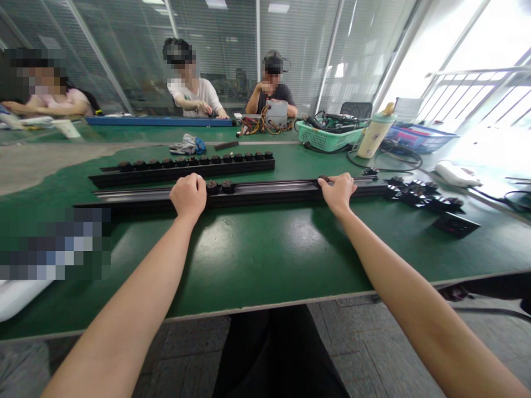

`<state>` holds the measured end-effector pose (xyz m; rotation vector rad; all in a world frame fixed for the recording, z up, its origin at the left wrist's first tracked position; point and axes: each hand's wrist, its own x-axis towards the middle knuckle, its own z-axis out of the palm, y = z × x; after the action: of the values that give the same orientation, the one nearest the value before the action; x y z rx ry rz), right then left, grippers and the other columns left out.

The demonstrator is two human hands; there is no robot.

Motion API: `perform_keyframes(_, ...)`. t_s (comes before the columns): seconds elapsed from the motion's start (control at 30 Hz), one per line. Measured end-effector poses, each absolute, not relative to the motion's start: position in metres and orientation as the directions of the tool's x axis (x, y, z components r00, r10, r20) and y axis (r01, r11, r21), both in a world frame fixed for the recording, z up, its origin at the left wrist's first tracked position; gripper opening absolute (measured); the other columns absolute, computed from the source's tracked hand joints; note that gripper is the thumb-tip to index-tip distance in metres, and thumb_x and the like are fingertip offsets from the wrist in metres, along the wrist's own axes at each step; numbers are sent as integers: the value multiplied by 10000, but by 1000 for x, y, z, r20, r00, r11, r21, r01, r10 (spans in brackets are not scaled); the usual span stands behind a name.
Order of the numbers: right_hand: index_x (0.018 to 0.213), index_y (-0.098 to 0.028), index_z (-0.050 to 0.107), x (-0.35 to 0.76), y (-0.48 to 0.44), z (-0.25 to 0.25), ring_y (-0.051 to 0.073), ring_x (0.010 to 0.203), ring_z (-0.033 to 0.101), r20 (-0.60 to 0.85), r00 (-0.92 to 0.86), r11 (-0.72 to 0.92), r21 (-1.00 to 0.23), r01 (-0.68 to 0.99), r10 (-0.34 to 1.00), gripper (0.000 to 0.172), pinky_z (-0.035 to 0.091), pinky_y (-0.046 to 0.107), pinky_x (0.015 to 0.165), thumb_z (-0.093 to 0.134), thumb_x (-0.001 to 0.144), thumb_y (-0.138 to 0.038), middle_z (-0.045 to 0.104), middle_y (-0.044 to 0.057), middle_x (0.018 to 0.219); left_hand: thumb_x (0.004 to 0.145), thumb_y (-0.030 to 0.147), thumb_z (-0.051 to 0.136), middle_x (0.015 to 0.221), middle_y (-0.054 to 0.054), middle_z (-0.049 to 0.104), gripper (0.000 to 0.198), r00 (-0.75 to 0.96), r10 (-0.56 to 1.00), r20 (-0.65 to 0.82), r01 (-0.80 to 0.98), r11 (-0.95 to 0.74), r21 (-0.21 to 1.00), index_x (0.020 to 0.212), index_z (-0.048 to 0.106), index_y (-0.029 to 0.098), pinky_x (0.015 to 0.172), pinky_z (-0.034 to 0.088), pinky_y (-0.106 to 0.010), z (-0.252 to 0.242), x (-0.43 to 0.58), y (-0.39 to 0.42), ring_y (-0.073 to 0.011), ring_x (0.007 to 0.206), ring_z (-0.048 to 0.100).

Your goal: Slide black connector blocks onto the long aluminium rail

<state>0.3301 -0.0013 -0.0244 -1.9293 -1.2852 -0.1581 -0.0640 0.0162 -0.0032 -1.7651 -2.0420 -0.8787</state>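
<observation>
the left hand (188, 196) hides part of the black rail (269, 193); a pixelated patch (56, 243) blurs the bench (249, 260).

Long rail (265, 193): black metal, matt, faint sheen along the top edge. Round knobs (227, 187) on it: dark, rough-looking, material unclear. Surface (249, 265): green, smooth, glossy, pale worn patches. Basket (327, 138): green plastic mesh. Bottle (371, 135): cream plastic, smooth. Floor (365, 331): grey carpet tiles, rough.
</observation>
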Motion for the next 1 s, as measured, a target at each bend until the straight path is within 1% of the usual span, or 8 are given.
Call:
perform_keyframes(0.3,936,-150,747,333,-1,-24,324,1133,469,493,493,-163,-569,806,716,287,346,516,1001,594,879,-386,584,165,1137,1011,348,292,1010,-129,711,411,-200,781,592,966,57,251,1000,680,212,768,401,-353,-4,-64,17,-278,997,625)
perform_keyframes(0.57,943,-136,740,334,-2,-22,330,1152,477,466,511,-192,-575,795,722,292,338,524,1021,604,873,-384,586,184,1170,1013,352,290,1035,-134,709,410,-190,783,592,969,52,242,1000,675,212,767,392,-360,-4,-64,16,-286,1012,621)
perform_keyframes(1.0,935,-145,746,338,0,-23,328,1130,482,477,521,-189,-583,790,708,283,344,514,1008,612,861,-383,589,175,1149,1012,352,298,1011,-129,708,405,-190,779,597,969,52,240,997,680,217,758,393,-355,-4,-65,17,-284,1009,627)
